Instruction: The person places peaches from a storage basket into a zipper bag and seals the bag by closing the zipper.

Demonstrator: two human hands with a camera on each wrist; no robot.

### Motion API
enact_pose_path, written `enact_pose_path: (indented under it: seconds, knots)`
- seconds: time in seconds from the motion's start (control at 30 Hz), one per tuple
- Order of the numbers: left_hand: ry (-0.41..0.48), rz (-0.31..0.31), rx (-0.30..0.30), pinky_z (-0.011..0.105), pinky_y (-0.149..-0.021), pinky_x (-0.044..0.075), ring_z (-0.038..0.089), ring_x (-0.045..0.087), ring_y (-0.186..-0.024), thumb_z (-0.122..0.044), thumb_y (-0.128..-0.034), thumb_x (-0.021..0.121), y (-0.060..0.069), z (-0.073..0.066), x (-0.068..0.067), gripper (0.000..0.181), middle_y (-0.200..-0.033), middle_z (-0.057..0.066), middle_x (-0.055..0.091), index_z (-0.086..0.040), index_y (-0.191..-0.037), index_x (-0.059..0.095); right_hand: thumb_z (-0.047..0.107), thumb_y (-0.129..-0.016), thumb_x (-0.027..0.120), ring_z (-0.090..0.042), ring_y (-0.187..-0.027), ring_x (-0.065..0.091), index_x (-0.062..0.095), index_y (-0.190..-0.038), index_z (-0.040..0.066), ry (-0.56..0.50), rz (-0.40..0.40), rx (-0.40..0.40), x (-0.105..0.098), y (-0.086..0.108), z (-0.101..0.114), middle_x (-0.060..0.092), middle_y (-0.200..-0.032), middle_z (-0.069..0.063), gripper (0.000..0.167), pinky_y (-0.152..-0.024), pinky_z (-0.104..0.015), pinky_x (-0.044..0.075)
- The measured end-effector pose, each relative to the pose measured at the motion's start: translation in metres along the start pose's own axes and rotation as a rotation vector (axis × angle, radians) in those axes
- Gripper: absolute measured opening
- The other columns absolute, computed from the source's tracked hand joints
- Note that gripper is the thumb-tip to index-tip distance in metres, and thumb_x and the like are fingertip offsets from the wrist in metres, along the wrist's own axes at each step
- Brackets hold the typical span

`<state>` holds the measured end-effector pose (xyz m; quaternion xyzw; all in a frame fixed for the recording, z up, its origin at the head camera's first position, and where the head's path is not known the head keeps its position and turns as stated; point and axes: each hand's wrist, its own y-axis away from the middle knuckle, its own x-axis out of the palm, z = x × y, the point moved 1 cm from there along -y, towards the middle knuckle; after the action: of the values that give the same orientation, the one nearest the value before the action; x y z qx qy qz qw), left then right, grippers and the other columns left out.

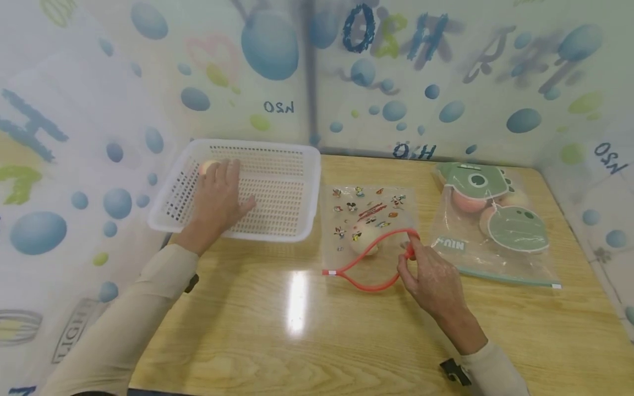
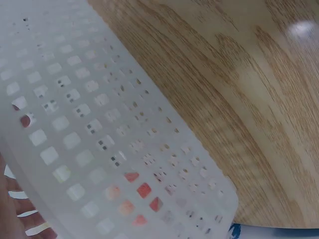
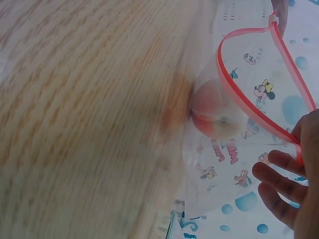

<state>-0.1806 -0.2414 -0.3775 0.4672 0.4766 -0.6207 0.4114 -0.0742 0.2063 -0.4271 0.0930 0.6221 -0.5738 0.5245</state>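
Observation:
A white perforated plastic basket (image 1: 317, 187) stands at the left of the table. My left hand (image 1: 218, 195) reaches into it, fingers stretched and thumb spread, over a pale reddish peach (image 1: 208, 166) at the far left. In the left wrist view, reddish fruit (image 2: 144, 190) shows through the basket holes. My right hand (image 1: 433, 280) pinches the red zip edge of a clear cartoon-print zip bag (image 1: 342, 203), whose mouth gapes. A peach (image 3: 217, 109) lies inside that bag. The fingers' hold on the rim is partly hidden in the right wrist view.
A second clear zip bag (image 1: 500, 269) with green dinosaur print lies at the right, several reddish fruits inside. Printed wall sheeting (image 1: 277, 121) borders the wooden table (image 1: 257, 341) at the back and both sides.

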Motion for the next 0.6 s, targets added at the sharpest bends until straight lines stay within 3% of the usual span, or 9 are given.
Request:
enact_pose_path:
  seconds: [0.2,0.33,0.6]
  knots:
    - [0.001,0.052,-0.052,0.068,-0.098,0.04,0.052,0.039,-0.129,-0.052,-0.0899,0.069,-0.005,0.013,0.008,0.096,-0.141,0.035,0.041,0.009,-0.151,0.027,0.03,-0.096,0.048,-0.024,-0.054,0.055,0.059,-0.119,-0.005,-0.001,-0.002,-0.003,-0.001,0.0,0.0,0.061,-0.075,-0.011,0.044,-0.037,-0.042,0.044]
    - [0.007,0.054,-0.053,0.069,-0.091,0.044,0.053,0.043,-0.121,-0.049,-0.0898,0.07,-0.007,0.019,0.017,0.09,-0.131,0.036,0.046,0.011,-0.146,0.033,0.03,-0.096,0.048,-0.023,-0.054,0.055,0.061,-0.118,-0.006,0.0,0.004,-0.001,-0.002,0.0,-0.001,0.062,-0.075,-0.011,0.044,-0.037,-0.041,0.044]
    - [-0.041,0.13,-0.084,0.064,-0.085,0.047,0.049,0.048,-0.105,-0.045,-0.091,0.069,-0.011,0.027,0.027,0.078,-0.113,0.034,0.048,0.013,-0.133,0.039,0.028,-0.095,0.05,-0.021,-0.053,0.052,0.06,-0.118,-0.007,-0.016,0.013,-0.007,-0.002,0.001,0.001,0.062,-0.074,-0.012,0.043,-0.038,-0.038,0.042]
